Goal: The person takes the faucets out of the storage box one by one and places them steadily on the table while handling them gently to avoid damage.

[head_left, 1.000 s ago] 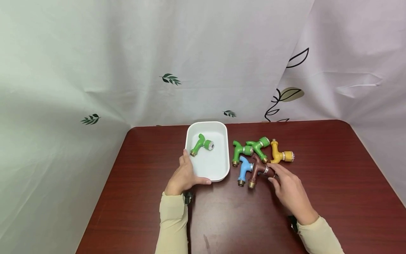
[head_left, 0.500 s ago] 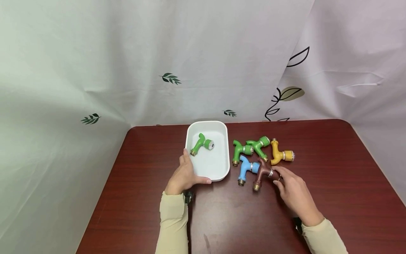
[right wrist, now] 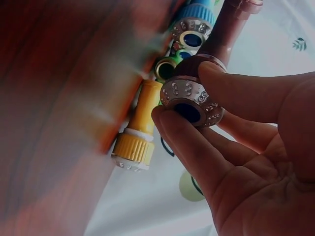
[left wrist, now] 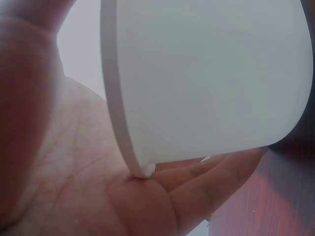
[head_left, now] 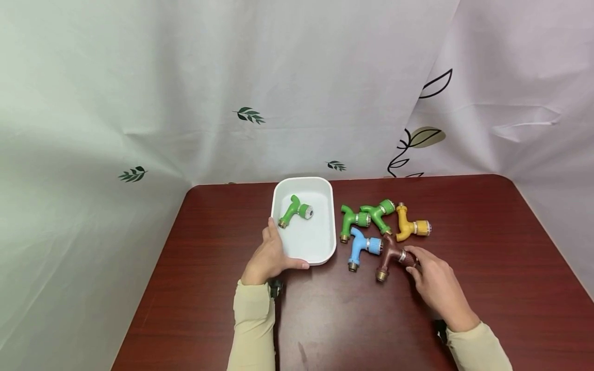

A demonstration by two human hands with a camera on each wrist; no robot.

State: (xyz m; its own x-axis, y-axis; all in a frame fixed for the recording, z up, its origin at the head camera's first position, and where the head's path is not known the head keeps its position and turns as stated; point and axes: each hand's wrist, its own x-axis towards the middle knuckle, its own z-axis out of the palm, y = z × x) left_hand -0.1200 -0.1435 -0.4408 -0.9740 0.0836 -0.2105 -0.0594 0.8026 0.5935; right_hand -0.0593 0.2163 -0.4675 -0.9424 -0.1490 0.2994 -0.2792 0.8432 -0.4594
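A white rectangular tray holds one green tap. My left hand rests against the tray's near left corner, its fingers stretched along the outer wall and the thumb along the front side. In the left wrist view, the palm of the left hand touches the tray's rim. With thumb and fingers, my right hand pinches a brown tap by its ribbed knob. The right wrist view shows the knob's silver, blue-centred end between the thumb and fingers.
Left of the brown tap lies a blue tap. Behind are two green taps, one nearer the tray and one further right. A yellow tap lies at the right. Patterned white cloth hangs behind the dark red table.
My right hand has drawn the brown tap right and toward me, away from the blue tap, whose knob now shows. The left hand and the tray have stayed put.
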